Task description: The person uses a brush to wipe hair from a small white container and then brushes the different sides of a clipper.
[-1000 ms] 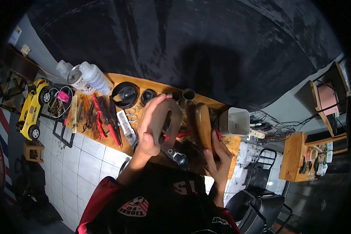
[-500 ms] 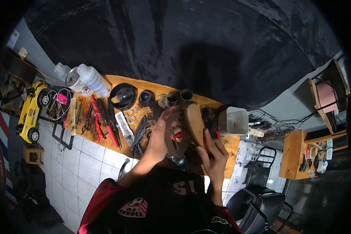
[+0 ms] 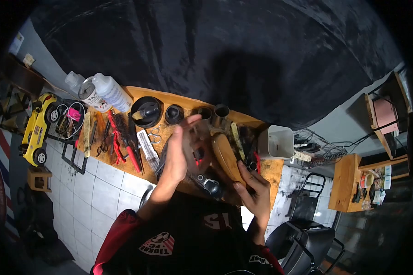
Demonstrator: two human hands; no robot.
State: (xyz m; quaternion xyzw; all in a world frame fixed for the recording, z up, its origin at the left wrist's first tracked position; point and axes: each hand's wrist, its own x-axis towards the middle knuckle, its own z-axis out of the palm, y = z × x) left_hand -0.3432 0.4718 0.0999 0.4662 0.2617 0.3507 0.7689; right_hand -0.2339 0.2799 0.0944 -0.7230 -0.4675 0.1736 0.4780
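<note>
My left hand is raised over the bench, with its thumb up and fingers partly hidden. It holds a thin see-through plastic piece, blurred, with cut-out openings. Beside it, my right hand grips a wooden-backed brush by its lower end. The brush stands on a slant, its wooden back turned right; a small gap separates it from the plastic piece. Below the hands lies a black-and-silver hair clipper. A white comb and scissors rest left of my left hand.
Along the back of the wooden bench stand bottles, a black bowl with a brush, and dark cups. A white square container is at the right. Black chairs stand on the tiled floor.
My left hand and the plastic piece have shifted left. The brush has tilted further and lowered slightly with my right hand, uncovering the clipper and some bench tools.
</note>
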